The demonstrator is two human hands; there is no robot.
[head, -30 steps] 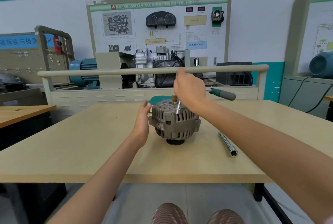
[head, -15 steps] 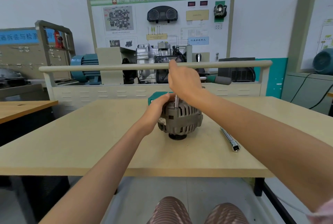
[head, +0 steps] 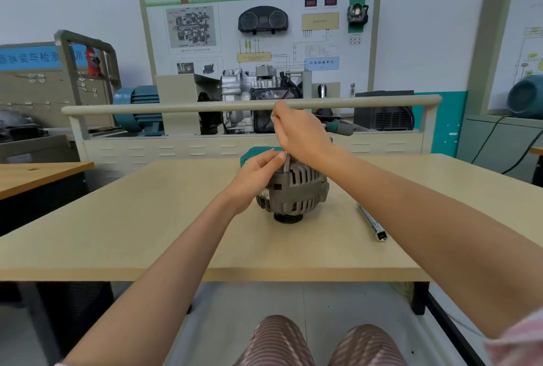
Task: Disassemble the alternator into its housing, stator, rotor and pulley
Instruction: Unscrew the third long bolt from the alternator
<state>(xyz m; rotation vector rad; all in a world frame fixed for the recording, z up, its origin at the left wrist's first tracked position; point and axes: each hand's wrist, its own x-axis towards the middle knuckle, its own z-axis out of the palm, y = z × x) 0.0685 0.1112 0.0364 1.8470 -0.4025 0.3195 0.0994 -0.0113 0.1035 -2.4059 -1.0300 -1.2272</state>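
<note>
The grey ribbed alternator is standing pulley down on the tabletop, still fully assembled.

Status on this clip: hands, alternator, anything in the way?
Right hand grips ratchet handle, socket on top of alternator. Left hand steadies socket shaft. Alternator whole, pulley down on table. Loose extension bar lies clear, right.

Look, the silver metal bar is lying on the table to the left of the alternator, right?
Not quite. The head view shows the silver metal bar lying on the table to the right of the alternator, not the left. It does lie flat on the table, apart from the alternator.
</note>
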